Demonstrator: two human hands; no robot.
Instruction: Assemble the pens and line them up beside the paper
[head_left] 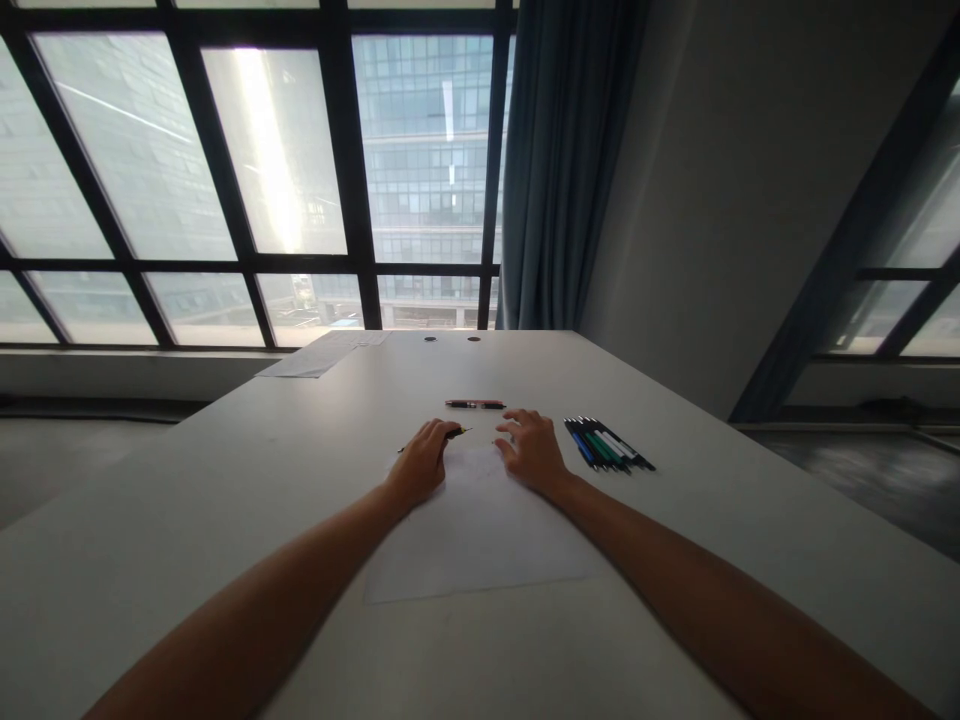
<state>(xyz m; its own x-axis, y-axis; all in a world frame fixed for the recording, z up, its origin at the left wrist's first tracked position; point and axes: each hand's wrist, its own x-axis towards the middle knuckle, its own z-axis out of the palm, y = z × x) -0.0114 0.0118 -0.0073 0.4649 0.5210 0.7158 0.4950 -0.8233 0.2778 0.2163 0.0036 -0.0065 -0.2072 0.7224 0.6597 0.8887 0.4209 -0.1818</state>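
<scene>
A sheet of white paper (480, 545) lies on the table under both of my hands. My left hand (420, 465) is closed around a slim dark pen (454, 432) with a yellowish part near its end, and the thin tip points right. Much of that pen is hidden by the fingers. To the right, my right hand (532, 450) hovers by the paper's far edge with curved fingers held apart, and no object shows clearly in it. Just beyond the hands a red and black pen (475, 404) lies crosswise. Several pens (607, 445) in black, blue, green and white lie side by side right of my right hand.
The long white table (187, 530) reaches toward the windows. Loose printed sheets (319, 357) lie at its far left edge. Two dark round discs (451, 339) are at the far end. A blue curtain (574, 170) hangs behind.
</scene>
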